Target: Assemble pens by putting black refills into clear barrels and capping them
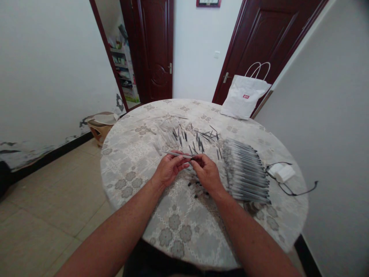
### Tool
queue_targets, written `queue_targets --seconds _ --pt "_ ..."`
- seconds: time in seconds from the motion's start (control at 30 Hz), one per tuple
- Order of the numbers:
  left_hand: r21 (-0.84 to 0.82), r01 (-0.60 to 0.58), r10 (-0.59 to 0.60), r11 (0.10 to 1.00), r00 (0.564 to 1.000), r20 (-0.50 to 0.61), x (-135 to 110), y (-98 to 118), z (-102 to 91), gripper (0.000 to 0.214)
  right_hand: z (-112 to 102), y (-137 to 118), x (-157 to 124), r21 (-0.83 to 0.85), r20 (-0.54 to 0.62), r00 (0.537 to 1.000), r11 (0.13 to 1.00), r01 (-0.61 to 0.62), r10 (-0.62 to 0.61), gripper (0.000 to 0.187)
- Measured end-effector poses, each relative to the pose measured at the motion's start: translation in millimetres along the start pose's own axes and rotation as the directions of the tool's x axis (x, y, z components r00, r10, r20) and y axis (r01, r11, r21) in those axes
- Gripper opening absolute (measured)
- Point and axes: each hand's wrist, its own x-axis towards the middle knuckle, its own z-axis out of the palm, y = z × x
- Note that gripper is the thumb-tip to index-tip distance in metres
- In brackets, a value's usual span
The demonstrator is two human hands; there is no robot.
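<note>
While both hands meet over the round table [178,227], the left hand [168,169] pinches a slim grey pen tube [175,154] that juts out to its left, and the right hand [206,173] pinches its near end with fingertips closed. Just beyond the hands lie loose pen parts [187,136]. Right of the right hand sits a neat row of pens [246,171], then eyeglasses [288,184]. Farther off stands a white paper bag [245,100].

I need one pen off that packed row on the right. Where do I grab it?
Take the nearest pen of the row, coming from the near side: the pens lie side by side, touching, so only that outer one likely offers a free flank. Pinch mid-barrel; the right hand is closest.
</note>
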Motion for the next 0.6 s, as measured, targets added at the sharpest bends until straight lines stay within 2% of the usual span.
queue_targets --seconds 0.23,0.4,0.6 --pt "0.037 -0.008 0.008 0.999 1.000 0.002 1.0 -2.7 -2.8 0.029 -1.5 -1.9 1.5 0.006 0.001 1.000 1.000 0.024 -0.024 0.018" --pt "0.079 -0.013 0.014 0.997 1.000 -0.015 1.2 -3.4 -2.3 0.030 -2.8 -1.6 0.8 -0.065 -0.006 0.998 0.996 0.060 -0.060 0.017" --pt "0.120 -0.005 0.012 0.993 0.998 -0.059 0.3 -2.6 1.5 0.034 -6.0 -5.7 0.6 -0.169 -0.036 0.985 0.973 0.158 -0.166 0.015"
